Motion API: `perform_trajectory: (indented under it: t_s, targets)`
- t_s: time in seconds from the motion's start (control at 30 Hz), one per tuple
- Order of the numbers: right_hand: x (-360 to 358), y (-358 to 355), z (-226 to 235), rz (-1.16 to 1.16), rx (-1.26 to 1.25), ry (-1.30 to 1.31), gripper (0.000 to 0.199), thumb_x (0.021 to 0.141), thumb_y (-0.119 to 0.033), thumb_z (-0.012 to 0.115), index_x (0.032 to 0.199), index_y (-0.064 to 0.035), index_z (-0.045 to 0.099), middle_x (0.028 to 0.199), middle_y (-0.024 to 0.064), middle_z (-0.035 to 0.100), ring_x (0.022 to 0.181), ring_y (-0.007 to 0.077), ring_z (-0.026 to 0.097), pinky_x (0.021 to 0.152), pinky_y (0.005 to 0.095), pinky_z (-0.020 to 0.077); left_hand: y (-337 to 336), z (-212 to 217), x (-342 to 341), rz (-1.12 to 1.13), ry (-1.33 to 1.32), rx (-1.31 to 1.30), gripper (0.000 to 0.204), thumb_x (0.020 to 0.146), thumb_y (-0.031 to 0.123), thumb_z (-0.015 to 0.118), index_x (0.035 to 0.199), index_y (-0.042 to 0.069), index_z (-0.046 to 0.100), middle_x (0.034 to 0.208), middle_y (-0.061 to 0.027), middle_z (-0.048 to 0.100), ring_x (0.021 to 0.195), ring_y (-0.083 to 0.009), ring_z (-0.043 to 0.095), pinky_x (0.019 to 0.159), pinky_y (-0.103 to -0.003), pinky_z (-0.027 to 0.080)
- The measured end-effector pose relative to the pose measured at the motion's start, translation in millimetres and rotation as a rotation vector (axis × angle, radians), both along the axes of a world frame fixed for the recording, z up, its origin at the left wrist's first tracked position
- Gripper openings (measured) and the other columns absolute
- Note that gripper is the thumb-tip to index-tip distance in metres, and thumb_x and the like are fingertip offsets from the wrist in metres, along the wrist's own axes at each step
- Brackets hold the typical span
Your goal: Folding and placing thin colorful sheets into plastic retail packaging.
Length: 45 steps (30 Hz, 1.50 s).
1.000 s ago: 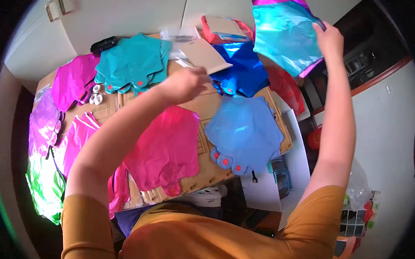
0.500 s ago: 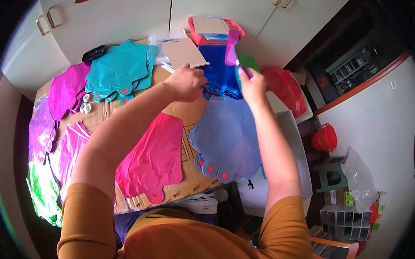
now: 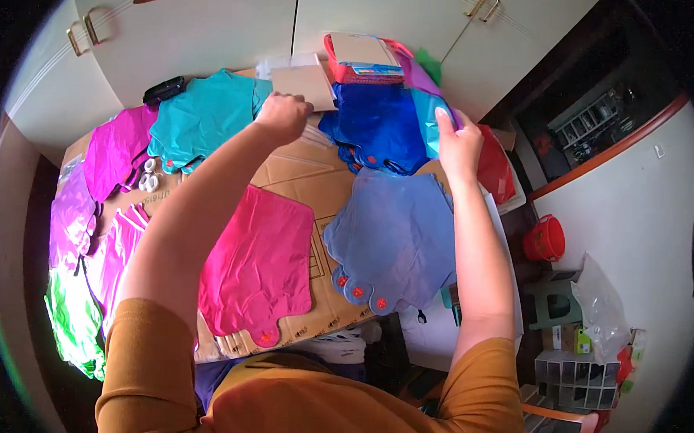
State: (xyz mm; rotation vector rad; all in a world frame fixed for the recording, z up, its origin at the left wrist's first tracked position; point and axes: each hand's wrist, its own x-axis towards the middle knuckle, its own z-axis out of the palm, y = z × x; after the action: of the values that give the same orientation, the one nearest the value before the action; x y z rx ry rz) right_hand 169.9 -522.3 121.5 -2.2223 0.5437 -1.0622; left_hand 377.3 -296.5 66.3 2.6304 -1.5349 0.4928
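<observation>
My right hand (image 3: 460, 150), at the far right of the table, is closed on a limp bundle of thin shiny sheets in light blue (image 3: 426, 118), purple (image 3: 420, 75) and green. My left hand (image 3: 285, 118) is curled into a fist over the table, next to a beige card (image 3: 306, 85); whatever is inside its fingers is hidden. Between the hands lies a stack of dark blue shiny flat pieces (image 3: 378, 125). Nearer me are a greyish-blue stack (image 3: 400, 234) with red dots on its rounded tabs and a pink one (image 3: 260, 259).
A red basket (image 3: 331, 57) holding cards stands against the white cupboards. Teal (image 3: 212, 118), magenta (image 3: 116, 148) and green (image 3: 71, 324) stacks lie along the left of the cardboard-covered table (image 3: 328, 305). A red bucket (image 3: 544, 239) stands on the floor at right.
My left hand has moved left, away from the dark blue stack. My right hand has moved right and slightly down with the coloured sheets, whose light blue part now shows more.
</observation>
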Motion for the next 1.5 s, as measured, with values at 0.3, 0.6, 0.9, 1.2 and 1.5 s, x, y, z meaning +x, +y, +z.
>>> perform_trajectory:
  t_s: [0.3, 0.6, 0.9, 1.2, 1.5]
  targets:
    - [6, 4, -35, 0.242, -0.332, 0.268, 0.017, 0.082, -0.012, 0.067, 0.098, -0.0071, 0.07, 0.082, 0.0192, 0.068, 0.078, 0.0383, 0.067, 0.068, 0.0445, 0.0521, -51, -28, -49, -0.717, 0.032, -0.099, 0.024, 0.081, 0.015, 0.063, 0.103, 0.009, 0.069, 0.106, -0.0093, 0.065, 0.105, -0.028, 0.061, 0.087, -0.039, 0.051]
    - [17, 8, -36, 0.204, -0.144, 0.288, 0.016, 0.084, -0.023, 0.069, 0.091, -0.0083, 0.072, 0.079, 0.0203, 0.066, 0.075, 0.0376, 0.067, 0.066, 0.0436, 0.051, -61, -24, -56, -0.534, 0.691, -0.269, 0.016, 0.078, 0.013, 0.072, 0.089, 0.001, 0.071, 0.083, -0.014, 0.068, 0.075, -0.0287, 0.067, 0.069, -0.038, 0.054]
    - [12, -3, -65, 0.468, 0.066, 0.311, 0.033, 0.077, -0.027, 0.074, 0.101, -0.0042, 0.071, 0.078, 0.0137, 0.071, 0.074, 0.0264, 0.07, 0.071, 0.0385, 0.0533, -69, -15, -54, -0.377, 0.932, -0.281, 0.019, 0.078, 0.011, 0.074, 0.092, 0.0, 0.072, 0.078, -0.0094, 0.07, 0.068, -0.0162, 0.066, 0.061, -0.033, 0.054]
    - [16, -1, -71, 0.318, 0.047, 0.5, 0.034, 0.079, -0.019, 0.075, 0.105, 0.0002, 0.066, 0.082, 0.0121, 0.069, 0.072, 0.0211, 0.066, 0.066, 0.0353, 0.052, -81, 2, -50, -0.319, 1.056, -0.352, 0.019, 0.078, 0.01, 0.07, 0.094, 0.002, 0.071, 0.081, -0.0135, 0.07, 0.073, -0.0235, 0.067, 0.071, -0.036, 0.054]
    - [34, -19, -101, 0.14, 0.249, 0.17, 0.027, 0.081, -0.024, 0.073, 0.078, 0.0018, 0.067, 0.068, 0.0163, 0.067, 0.059, 0.0246, 0.066, 0.058, 0.0397, 0.0506, -80, -3, -85, -0.385, -0.045, -0.302, 0.02, 0.076, 0.026, 0.068, 0.091, 0.013, 0.07, 0.099, -0.005, 0.063, 0.1, -0.0263, 0.058, 0.082, -0.038, 0.045]
